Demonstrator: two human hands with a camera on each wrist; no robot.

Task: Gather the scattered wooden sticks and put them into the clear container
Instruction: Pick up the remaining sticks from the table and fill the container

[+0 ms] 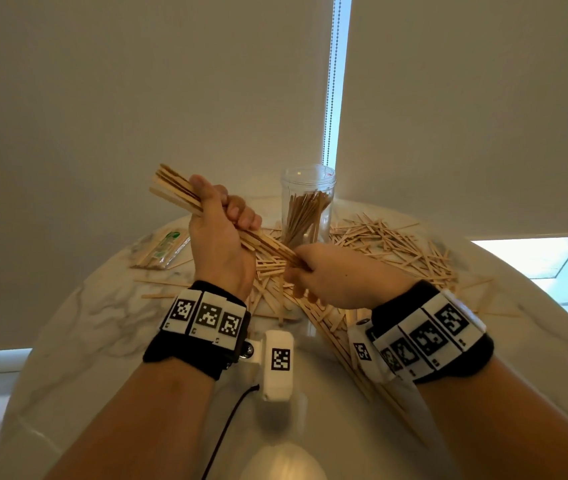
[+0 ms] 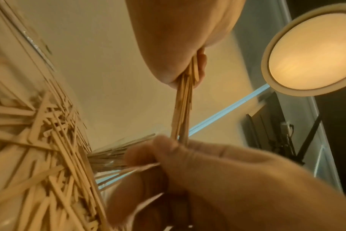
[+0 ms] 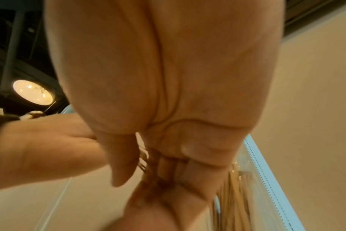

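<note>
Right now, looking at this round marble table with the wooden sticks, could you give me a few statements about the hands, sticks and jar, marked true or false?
1. The left hand grips a bundle of flat wooden sticks. True.
2. The tall clear plastic container lies on its side. False: it stands upright.
3. The container is empty. False: sticks already stand inside it.
4. The right hand holds the bundle's lower end. True.
5. Many scattered sticks lie on the white marble table. True.
6. A wrapped pack of sticks lies right of the container. False: it lies left.
</note>
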